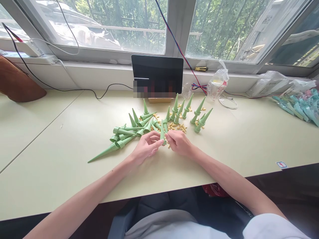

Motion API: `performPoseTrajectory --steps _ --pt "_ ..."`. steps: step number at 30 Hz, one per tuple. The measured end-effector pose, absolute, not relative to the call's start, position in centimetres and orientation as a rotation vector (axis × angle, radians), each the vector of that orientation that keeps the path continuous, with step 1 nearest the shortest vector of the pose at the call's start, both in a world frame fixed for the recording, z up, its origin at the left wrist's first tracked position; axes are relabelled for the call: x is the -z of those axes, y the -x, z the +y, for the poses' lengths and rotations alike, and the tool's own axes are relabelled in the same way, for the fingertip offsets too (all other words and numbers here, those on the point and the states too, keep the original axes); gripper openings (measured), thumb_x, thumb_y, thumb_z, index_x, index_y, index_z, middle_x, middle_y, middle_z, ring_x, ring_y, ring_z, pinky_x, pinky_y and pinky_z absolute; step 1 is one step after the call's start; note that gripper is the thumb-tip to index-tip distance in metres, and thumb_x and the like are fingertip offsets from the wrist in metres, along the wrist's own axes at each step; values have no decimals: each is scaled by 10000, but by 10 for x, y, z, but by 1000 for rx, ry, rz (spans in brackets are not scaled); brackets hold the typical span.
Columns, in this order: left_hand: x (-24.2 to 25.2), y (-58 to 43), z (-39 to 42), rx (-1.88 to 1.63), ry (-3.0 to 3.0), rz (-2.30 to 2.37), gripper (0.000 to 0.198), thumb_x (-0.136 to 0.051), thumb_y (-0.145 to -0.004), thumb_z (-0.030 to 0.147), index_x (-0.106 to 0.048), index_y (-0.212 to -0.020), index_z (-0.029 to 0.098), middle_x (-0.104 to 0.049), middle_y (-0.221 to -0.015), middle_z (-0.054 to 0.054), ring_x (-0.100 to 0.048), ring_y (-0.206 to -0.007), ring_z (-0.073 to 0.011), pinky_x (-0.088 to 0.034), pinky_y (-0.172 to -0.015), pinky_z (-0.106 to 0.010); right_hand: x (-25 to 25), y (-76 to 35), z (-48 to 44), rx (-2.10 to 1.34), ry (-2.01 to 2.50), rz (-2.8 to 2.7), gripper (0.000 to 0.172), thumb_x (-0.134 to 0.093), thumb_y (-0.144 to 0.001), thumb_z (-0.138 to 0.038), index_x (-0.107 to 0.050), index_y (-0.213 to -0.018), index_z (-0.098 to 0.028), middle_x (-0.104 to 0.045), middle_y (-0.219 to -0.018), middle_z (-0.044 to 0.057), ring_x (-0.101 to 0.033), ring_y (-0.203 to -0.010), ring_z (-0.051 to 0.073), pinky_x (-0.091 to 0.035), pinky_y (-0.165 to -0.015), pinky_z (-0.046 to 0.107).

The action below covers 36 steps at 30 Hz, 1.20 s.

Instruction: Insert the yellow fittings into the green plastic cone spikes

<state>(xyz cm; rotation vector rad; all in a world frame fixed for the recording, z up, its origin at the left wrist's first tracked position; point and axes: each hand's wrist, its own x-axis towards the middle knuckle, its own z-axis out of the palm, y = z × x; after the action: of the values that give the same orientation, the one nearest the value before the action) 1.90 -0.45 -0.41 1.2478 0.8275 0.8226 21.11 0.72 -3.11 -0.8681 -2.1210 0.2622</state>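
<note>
A green plant watering spike [162, 131] is held upright, its narrow tip up, by my left hand [146, 145], whose thumb and fingers close on its lower part. Directly right of it, my right hand [181, 142] has its fingers curled in a pinch against the spike; whatever is between them is hidden. Small yellow valve pieces [183, 128] lie in a loose heap behind my hands. To the left is a pile of green spikes [126, 132], mostly on their sides. Several upright spikes [199, 111] with yellow pieces at their sides stand behind and to the right.
A dark-screened tablet [159, 71] leans at the window on a cardboard support [160, 100]. Bagged teal items [301, 104] lie far right, near a plastic bag with a cup [218, 83]. A black cable [82, 90] crosses the back left, near a brown object [18, 81].
</note>
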Motion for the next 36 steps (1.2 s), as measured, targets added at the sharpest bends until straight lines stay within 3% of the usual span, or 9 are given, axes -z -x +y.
performPoseTrajectory --steps 7,12,16,19,22,27,32,36 --pt "3 -20 -5 -897 -1505 873 216 -707 -836 359 -619 -908 176 -584 -702 9 -407 -510 -62 -302 -446 -186 31 -207 7 -448 945 -2006 370 -386 -1003 -271 -309 -646 -214 -378 -551 -35 -335 -496 104 -283 -518 255" --pt "13 -19 -5 -973 -1642 937 212 -699 -845 343 -561 -893 190 -381 -569 78 -299 -465 -57 -248 -436 -195 27 -204 5 -659 993 -1895 401 -392 -998 -327 -396 -618 -200 -456 -541 -19 -416 -482 101 -322 -498 245" --pt "19 -19 -5 -1045 -1806 973 192 -692 -854 321 -582 -951 196 -372 -577 78 -340 -487 -70 -329 -475 -202 24 -203 4 -804 1011 -1818 432 -404 -993 -382 -447 -608 -191 -480 -532 -15 -449 -480 103 -362 -488 233" --pt "22 -18 -4 -1116 -1951 974 171 -681 -863 295 -604 -981 198 -448 -647 52 -382 -506 -74 -372 -494 -210 23 -204 4 -867 1022 -1795 447 -416 -984 -415 -461 -601 -190 -470 -522 -18 -448 -482 103 -384 -484 229" --pt "25 -17 -2 -1161 -2101 920 148 -650 -888 274 -628 -1013 199 -582 -857 -19 -440 -541 -71 -402 -501 -212 22 -204 4 -974 1023 -1756 447 -429 -969 -430 -455 -592 -191 -440 -508 -28 -432 -462 96 -389 -467 222" --pt "27 -14 0 -1146 -2258 886 184 -588 -928 235 -656 -1098 215 -643 -1007 -70 -466 -546 -69 -428 -542 -222 23 -203 5 -1253 976 -1620 413 -481 -925 -378 -397 -562 -199 -366 -497 -54 -370 -417 68 -334 -413 203" --pt "28 -14 0 -1140 -2274 918 192 -604 -920 256 -654 -1101 218 -648 -999 -65 -453 -525 -66 -413 -532 -221 26 -203 7 -1364 935 -1556 389 -485 -916 -335 -367 -570 -203 -336 -495 -70 -330 -406 56 -306 -401 196" --pt "26 -17 -3 -1158 -2222 989 169 -641 -892 284 -641 -1041 205 -593 -810 -11 -416 -512 -72 -380 -516 -221 26 -204 6 -1278 957 -1609 412 -466 -943 -373 -386 -580 -197 -363 -503 -62 -360 -416 61 -327 -420 199"
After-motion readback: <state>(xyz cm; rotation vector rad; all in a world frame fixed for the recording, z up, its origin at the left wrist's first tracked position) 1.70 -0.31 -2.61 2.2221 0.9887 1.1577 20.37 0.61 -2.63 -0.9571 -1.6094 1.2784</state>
